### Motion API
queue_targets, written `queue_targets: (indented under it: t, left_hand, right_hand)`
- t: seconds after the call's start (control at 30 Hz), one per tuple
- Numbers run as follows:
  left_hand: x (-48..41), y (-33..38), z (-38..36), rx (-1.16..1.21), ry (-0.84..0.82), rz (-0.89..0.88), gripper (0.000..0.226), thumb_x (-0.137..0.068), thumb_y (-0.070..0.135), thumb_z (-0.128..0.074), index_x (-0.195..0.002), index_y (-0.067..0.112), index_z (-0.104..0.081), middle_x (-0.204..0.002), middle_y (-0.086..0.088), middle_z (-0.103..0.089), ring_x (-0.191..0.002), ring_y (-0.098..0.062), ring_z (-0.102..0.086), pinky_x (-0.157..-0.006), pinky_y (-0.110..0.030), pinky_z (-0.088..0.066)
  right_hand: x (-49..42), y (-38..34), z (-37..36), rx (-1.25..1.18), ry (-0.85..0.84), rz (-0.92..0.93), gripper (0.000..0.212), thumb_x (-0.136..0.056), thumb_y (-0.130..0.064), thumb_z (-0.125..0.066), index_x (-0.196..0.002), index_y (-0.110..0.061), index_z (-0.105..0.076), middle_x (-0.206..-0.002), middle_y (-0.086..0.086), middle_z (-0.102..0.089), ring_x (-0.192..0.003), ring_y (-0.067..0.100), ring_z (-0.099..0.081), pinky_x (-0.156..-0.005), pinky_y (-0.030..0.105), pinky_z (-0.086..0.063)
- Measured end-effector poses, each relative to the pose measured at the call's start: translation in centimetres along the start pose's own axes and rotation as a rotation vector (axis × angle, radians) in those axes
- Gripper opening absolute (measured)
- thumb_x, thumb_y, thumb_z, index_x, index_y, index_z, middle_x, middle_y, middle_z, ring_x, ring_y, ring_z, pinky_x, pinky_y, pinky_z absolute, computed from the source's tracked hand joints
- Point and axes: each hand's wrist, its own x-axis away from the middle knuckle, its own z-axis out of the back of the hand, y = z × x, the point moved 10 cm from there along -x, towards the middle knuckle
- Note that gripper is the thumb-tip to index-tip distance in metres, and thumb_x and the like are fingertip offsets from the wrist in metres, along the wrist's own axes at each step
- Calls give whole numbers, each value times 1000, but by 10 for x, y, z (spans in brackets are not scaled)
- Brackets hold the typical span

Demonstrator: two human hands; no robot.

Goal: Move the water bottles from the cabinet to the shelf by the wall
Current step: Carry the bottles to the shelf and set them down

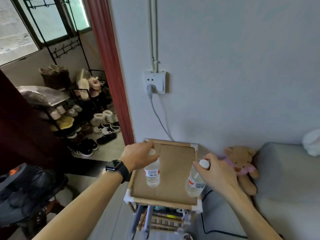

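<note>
Two clear plastic water bottles with white caps stand upright on the cardboard-covered top of a small wooden shelf by the grey wall. My left hand, a black watch on its wrist, grips the left bottle around its neck and cap. My right hand pinches the cap of the right bottle, which stands at the shelf's right front corner. The shelf's lower levels hold items I cannot make out. The cabinet is not in view.
A teddy bear leans against the wall right of the shelf, beside a grey sofa. A wall socket with a plugged cable hangs above the shelf. Left, through a red doorframe, stands a shoe rack. A dark object sits at lower left.
</note>
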Motion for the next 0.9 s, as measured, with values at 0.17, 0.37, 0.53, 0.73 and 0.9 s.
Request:
queue_targets:
  t: [0.17, 0.37, 0.53, 0.73, 0.9]
  left_hand:
    - [-57, 33, -14, 36, -48, 32, 34, -91, 60, -43, -103, 28, -50, -96, 7, -65, -77, -18, -56, -66, -34, -45]
    - [-110, 54, -21, 103, -44, 95, 38, -92, 58, -41, -112, 27, -49, -101, 5, -66, -86, -22, -62, -76, -39, -53]
    - [-131, 77, -34, 97, -28, 41, 39, -96, 60, -39, -119, 30, -47, -110, 4, -61, -87, -21, -63, -65, -33, -47]
    - [-138, 84, -48, 194, -105, -45, 44, -100, 48, -42, -142, 39, -32, -123, 3, -51, -94, -19, -62, -64, -30, -44]
    - [-142, 71, -44, 167, -151, -126, 55, -102, 40, -44, -151, 44, -20, -138, 2, -43, -113, -21, -56, -74, -28, -42]
  right_hand:
    - [-65, 15, -15, -36, -87, 6, 34, -89, -62, -51, -98, -29, -48, -84, -8, -57, -80, 19, -55, -67, 32, -39]
    - [-128, 18, -31, -101, -115, 37, 31, -89, -58, -51, -101, -30, -47, -85, -12, -56, -80, 17, -55, -67, 33, -40]
    - [-159, 15, -44, -125, -141, 75, 29, -92, -55, -53, -101, -28, -46, -80, -11, -55, -76, 18, -51, -61, 33, -35]
    - [-166, 4, -54, -119, -171, 173, 27, -94, -57, -48, -101, -31, -43, -78, -11, -59, -78, 17, -57, -64, 34, -44]
    - [-165, 6, -53, -39, -274, 212, 33, -91, -54, -48, -121, -40, -46, -85, -12, -60, -85, 16, -58, -70, 32, -43]
